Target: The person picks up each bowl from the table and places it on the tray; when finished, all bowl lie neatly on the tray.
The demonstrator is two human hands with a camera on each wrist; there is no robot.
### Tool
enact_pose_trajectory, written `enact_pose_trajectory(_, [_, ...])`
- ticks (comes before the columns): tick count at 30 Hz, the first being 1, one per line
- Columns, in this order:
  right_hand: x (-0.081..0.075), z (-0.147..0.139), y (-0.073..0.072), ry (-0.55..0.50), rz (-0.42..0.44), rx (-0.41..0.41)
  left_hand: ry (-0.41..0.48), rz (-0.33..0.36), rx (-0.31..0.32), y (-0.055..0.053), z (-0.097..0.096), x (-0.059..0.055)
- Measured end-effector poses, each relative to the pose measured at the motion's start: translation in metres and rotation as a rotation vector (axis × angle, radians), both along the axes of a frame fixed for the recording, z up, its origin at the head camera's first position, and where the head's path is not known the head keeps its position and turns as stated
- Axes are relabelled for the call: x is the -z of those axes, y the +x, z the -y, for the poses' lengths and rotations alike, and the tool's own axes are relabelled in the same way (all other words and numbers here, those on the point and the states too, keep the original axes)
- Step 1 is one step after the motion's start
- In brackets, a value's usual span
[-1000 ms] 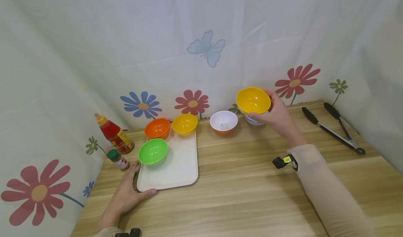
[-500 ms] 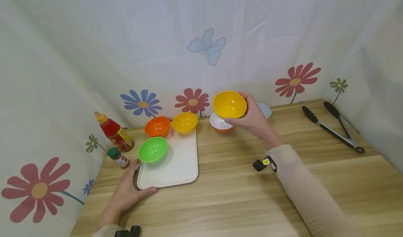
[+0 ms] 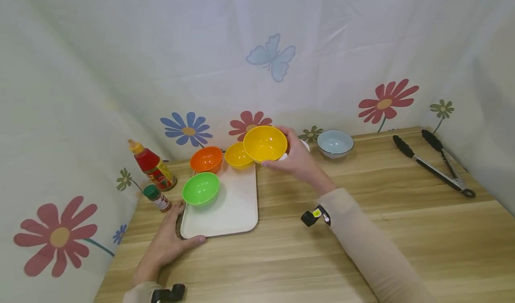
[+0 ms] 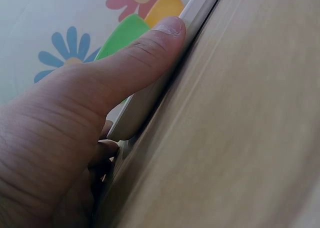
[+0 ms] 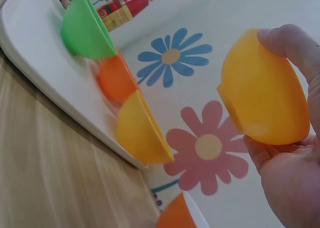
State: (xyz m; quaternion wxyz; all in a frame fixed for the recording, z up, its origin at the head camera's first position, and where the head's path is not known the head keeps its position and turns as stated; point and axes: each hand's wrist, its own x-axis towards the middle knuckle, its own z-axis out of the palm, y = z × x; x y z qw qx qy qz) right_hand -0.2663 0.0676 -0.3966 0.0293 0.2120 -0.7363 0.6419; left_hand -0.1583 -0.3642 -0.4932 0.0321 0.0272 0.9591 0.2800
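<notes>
My right hand (image 3: 299, 162) grips a yellow bowl (image 3: 265, 143) by its side, thumb at the near rim and fingers on the far side. The bowl is held in the air, upright, overlapping a second yellow bowl (image 3: 239, 156) in the head view. That second bowl stands at the back of a white tray (image 3: 237, 218), with an orange bowl (image 3: 206, 160) beside it and a green bowl (image 3: 201, 189) in front. My left hand (image 3: 166, 245) holds the tray's near left corner, thumb (image 4: 145, 50) along the front edge and fingers at the left side.
Left of the tray stand a red sauce bottle (image 3: 156, 168) and a green-capped spice jar (image 3: 158, 198). A white-and-orange bowl (image 5: 181, 213) is mostly hidden behind my right hand in the head view. A pale blue bowl (image 3: 335, 144) and black-tipped tongs (image 3: 436, 171) are further right.
My right hand has carried the yellow bowl left, from over the pale blue bowl, past the white-and-orange bowl, to near the tray's back right corner. My left hand stays at the tray.
</notes>
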Motion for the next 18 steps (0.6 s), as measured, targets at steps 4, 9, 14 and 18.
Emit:
enact_pose_trajectory(4, [0.005, 0.013, 0.002, 0.009, -0.003, -0.043, 0.007, 0.001, -0.001, -0.001, 0.0, -0.001])
enact_pose_trajectory(9, [0.015, 0.028, 0.004, 0.071, 0.018, -0.049, 0.001, 0.014, -0.003, -0.001, -0.001, -0.001])
enact_pose_trajectory(14, [0.029, 0.04, 0.006, 0.081, 0.062, -0.09, -0.005, 0.018, -0.006, -0.001, -0.001, -0.001])
enact_pose_trajectory(18, [0.04, 0.047, 0.007, 0.139, 0.094, -0.076, -0.011, 0.017, -0.008, 0.0, -0.001, 0.0])
